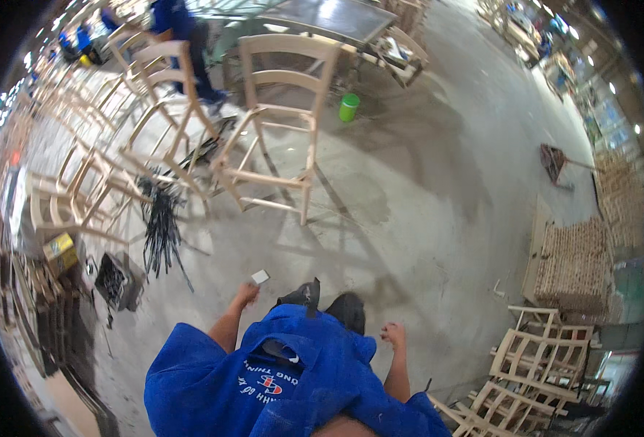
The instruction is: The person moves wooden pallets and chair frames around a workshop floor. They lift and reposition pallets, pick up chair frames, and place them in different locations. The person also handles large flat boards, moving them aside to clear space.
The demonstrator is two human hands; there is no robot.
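My left hand (247, 293) is closed, its fingertips on the edge of a small flat white square piece (261, 277), whose exact kind I cannot make out. My right hand (393, 333) hangs at my other side, fingers loosely bent and a little apart, with nothing visible in it. Ahead of me stands an unfinished wooden chair frame (284, 76), upright on the floor and without a seat panel. A second chair frame (165, 109) stands just left of it. Neither hand touches a chair.
Black strips (163, 226) lie in a heap on the left, near a dark bin (120, 282) and a yellow box (60, 253). A green bucket (349, 108) stands near a table (329, 18). Wooden frames (540, 357) pile up at the right. A person in blue (183, 44) stands beyond the chairs.
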